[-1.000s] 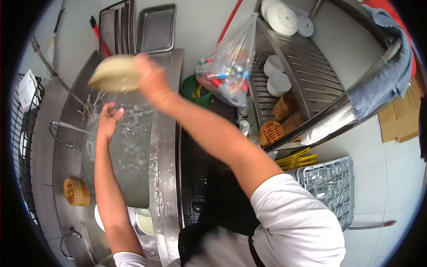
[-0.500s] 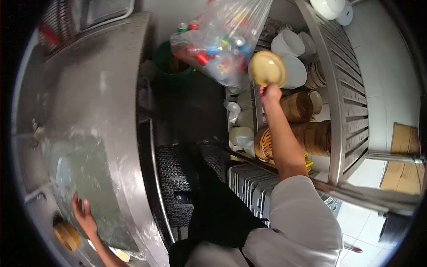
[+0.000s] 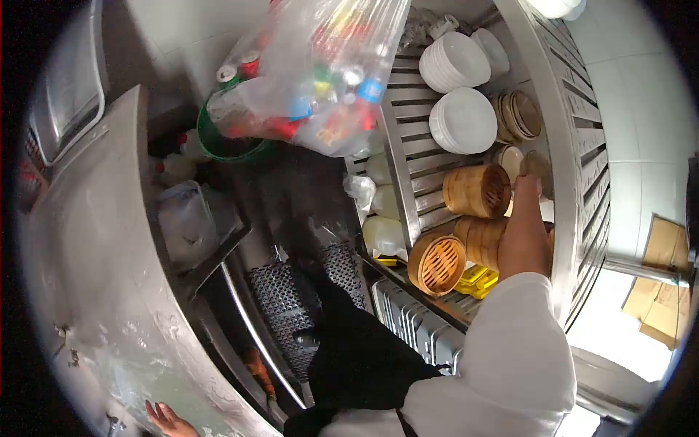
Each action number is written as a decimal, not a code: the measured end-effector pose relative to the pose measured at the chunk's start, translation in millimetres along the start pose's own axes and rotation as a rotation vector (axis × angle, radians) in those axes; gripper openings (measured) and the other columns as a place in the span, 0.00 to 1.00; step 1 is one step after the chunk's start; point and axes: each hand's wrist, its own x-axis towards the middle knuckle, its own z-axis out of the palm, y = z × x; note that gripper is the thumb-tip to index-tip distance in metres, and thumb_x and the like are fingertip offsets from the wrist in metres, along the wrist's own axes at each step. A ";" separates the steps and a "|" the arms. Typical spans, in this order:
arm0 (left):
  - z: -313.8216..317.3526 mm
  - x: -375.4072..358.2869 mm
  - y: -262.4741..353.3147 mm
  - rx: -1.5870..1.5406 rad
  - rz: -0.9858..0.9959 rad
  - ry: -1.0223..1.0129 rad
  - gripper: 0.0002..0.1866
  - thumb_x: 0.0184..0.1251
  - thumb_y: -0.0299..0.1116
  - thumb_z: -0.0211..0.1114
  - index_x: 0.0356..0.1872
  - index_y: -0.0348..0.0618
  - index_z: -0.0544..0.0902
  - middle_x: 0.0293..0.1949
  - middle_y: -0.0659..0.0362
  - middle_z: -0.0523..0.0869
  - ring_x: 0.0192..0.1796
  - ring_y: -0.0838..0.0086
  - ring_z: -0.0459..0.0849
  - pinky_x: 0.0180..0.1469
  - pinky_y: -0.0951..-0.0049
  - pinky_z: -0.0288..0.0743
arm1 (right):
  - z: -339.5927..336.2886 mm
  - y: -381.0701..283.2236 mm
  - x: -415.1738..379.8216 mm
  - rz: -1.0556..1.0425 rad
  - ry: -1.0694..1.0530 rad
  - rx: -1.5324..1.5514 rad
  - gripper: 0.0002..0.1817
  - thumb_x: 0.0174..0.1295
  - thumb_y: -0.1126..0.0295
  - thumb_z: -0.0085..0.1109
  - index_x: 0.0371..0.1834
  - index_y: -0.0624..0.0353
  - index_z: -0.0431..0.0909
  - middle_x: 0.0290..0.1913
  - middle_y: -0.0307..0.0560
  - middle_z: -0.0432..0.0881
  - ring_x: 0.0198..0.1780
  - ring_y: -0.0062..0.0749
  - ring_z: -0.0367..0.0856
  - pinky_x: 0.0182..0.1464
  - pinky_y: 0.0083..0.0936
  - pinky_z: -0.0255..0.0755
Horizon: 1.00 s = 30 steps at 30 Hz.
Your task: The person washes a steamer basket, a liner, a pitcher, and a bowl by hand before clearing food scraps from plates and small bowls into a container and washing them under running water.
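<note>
My right hand (image 3: pixel 529 188) reaches deep into the metal rack, at the edge of a shaded yellowish plate (image 3: pixel 537 169). Its fingers are mostly hidden, but they appear closed on the plate's rim. Just left of that plate stand cream-coloured dishes (image 3: pixel 512 160). Bamboo steamer baskets (image 3: pixel 477 191) sit beside and below my forearm. Low on the left, my left hand (image 3: pixel 169 419) is open and holds nothing, its fingers apart above the cloudy water (image 3: pixel 135 379) of the steel sink.
White bowls (image 3: pixel 466 120) are stacked on the slatted rack (image 3: pixel 408 167), with brownish dishes (image 3: pixel 520 115) behind. A clear bag of cans and bottles (image 3: pixel 328 95) hangs ahead, beside a green bin (image 3: pixel 211 135). Grey crates (image 3: pixel 408 320) stand under the rack. A perforated mat (image 3: pixel 280 309) covers the floor.
My right hand has carried the yellow plate from the rack's front right and deeper inside. The view has turned toward the rack, and my left hand now sits lower in the picture.
</note>
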 end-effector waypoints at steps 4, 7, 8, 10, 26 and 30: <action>16.9 -8.9 75.3 0.086 0.066 0.008 0.23 0.64 0.30 0.64 0.60 0.35 0.73 0.55 0.41 0.78 0.55 0.53 0.79 0.52 0.59 0.78 | 27.7 12.0 9.6 -0.173 0.016 -0.049 0.18 0.60 0.58 0.57 0.45 0.59 0.83 0.46 0.58 0.84 0.49 0.50 0.83 0.49 0.39 0.79; 14.2 0.9 61.6 0.201 0.253 -0.079 0.26 0.63 0.27 0.68 0.60 0.29 0.70 0.57 0.44 0.76 0.56 0.57 0.78 0.53 0.63 0.80 | 38.9 11.2 9.6 -0.146 -0.061 -0.010 0.18 0.60 0.61 0.57 0.49 0.60 0.81 0.48 0.59 0.83 0.50 0.50 0.82 0.48 0.41 0.79; 14.7 7.7 44.1 0.183 0.273 -0.066 0.26 0.67 0.31 0.64 0.63 0.33 0.68 0.61 0.46 0.73 0.60 0.58 0.75 0.57 0.62 0.76 | 46.2 14.4 7.1 -0.149 -0.062 -0.022 0.19 0.60 0.61 0.58 0.51 0.59 0.80 0.49 0.59 0.82 0.50 0.50 0.82 0.48 0.41 0.79; 25.6 15.7 12.9 0.141 0.302 -0.043 0.26 0.74 0.38 0.57 0.69 0.41 0.64 0.69 0.50 0.65 0.67 0.59 0.69 0.64 0.61 0.68 | 56.5 25.0 6.2 -0.160 -0.055 -0.051 0.21 0.60 0.62 0.58 0.55 0.58 0.77 0.50 0.59 0.81 0.51 0.51 0.82 0.48 0.42 0.79; -29.3 -83.6 9.8 0.328 0.330 0.211 0.29 0.51 0.28 0.75 0.57 0.44 0.76 0.62 0.47 0.74 0.64 0.51 0.71 0.62 0.55 0.69 | -22.9 -172.0 -166.6 -1.248 0.467 0.440 0.29 0.67 0.58 0.54 0.69 0.54 0.62 0.64 0.57 0.70 0.61 0.47 0.74 0.56 0.43 0.73; -74.7 -146.5 -13.4 0.107 0.127 0.226 0.28 0.55 0.35 0.73 0.57 0.42 0.75 0.63 0.43 0.71 0.65 0.48 0.70 0.64 0.53 0.67 | -109.5 -220.8 -378.6 -1.658 0.703 0.945 0.28 0.68 0.58 0.52 0.69 0.57 0.62 0.63 0.57 0.70 0.61 0.47 0.74 0.56 0.42 0.73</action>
